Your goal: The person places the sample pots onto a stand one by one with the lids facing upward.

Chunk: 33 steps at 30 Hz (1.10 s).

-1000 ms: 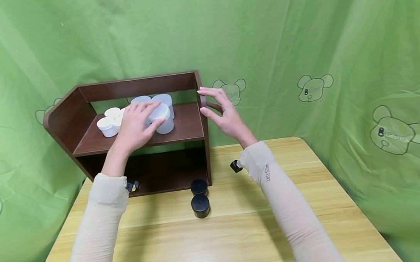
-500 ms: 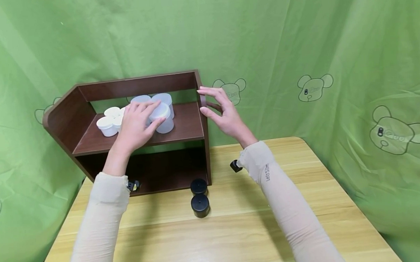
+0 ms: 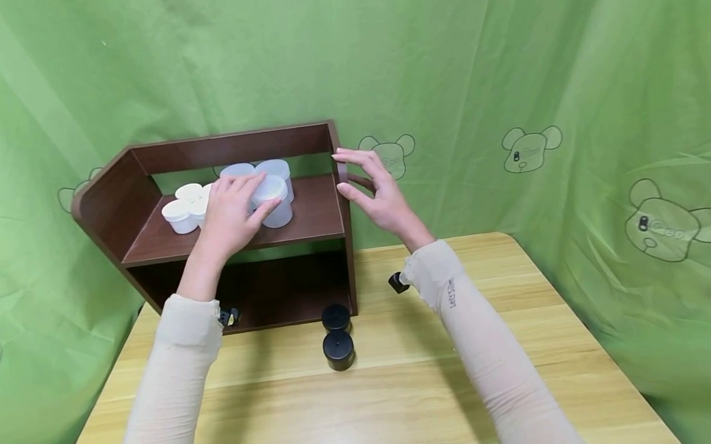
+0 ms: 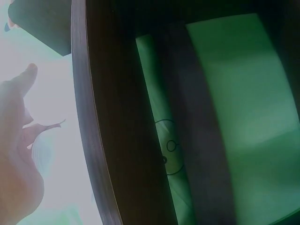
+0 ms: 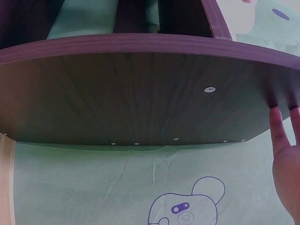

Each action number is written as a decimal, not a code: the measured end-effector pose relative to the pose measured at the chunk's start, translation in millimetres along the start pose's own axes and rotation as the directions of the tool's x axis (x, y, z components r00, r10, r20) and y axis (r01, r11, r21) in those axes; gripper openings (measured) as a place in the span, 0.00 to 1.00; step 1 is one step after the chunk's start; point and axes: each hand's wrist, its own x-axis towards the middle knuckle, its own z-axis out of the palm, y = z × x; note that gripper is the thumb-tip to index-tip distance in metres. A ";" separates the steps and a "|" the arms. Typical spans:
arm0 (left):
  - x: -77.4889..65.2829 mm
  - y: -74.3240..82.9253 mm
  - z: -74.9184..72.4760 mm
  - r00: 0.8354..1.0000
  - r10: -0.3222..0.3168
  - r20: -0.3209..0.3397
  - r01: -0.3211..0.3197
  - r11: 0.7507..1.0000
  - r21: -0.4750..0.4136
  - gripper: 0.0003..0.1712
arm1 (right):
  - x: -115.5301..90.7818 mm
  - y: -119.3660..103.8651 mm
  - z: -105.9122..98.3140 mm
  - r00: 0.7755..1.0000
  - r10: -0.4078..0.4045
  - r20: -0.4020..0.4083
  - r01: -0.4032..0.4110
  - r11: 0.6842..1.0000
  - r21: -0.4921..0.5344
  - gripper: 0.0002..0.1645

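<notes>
My left hand (image 3: 228, 216) grips a translucent white lidded jar (image 3: 280, 213) on the upper board of a dark brown two-tier shelf (image 3: 316, 213). Its thumb lies on the near side and its fingers reach over behind. Two similar jars (image 3: 275, 169) stand just behind, partly hidden by the hand. Small white tubs (image 3: 180, 219) sit to the hand's left. My right hand (image 3: 381, 196) touches the shelf's right side panel (image 5: 140, 98) with fingers extended. In the left wrist view the left hand (image 4: 18, 173) and jar are washed out by glare.
Two black lidded jars (image 3: 339, 350) stand one behind the other on the wooden table (image 3: 408, 377), before the shelf's right corner. The shelf's lower compartment (image 3: 287, 286) is dark. Green cloth (image 3: 444, 62) with bear outlines hangs behind and at the sides.
The lid of the gripped jar looked slightly tilted a second ago and now sits flatter, a little lower. Both hands have barely moved.
</notes>
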 end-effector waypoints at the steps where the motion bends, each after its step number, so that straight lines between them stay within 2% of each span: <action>1: 0.0 0.2 -0.2 1.000 -0.003 0.001 0.003 1.000 -0.004 0.34 | 0.0 -0.2 0.0 1.000 0.000 0.000 0.000 1.000 0.002 0.29; 18: -1.0 -0.3 -1.2 1.000 -0.028 -0.006 0.028 1.000 -0.013 0.34 | 1.0 -1.7 2.4 1.000 -0.002 0.008 0.002 1.000 0.001 0.29; 25: -2.3 0.1 -3.3 1.000 -0.024 -0.011 0.024 1.000 -0.017 0.34 | 6.3 25.7 1.6 1.000 -0.015 0.001 0.015 1.000 -0.001 0.30; 33: -1.6 1.6 -3.7 1.000 -0.028 -0.004 0.028 0.999 -0.022 0.34 | 6.2 29.6 -0.5 0.999 -0.045 0.005 0.044 0.999 0.002 0.29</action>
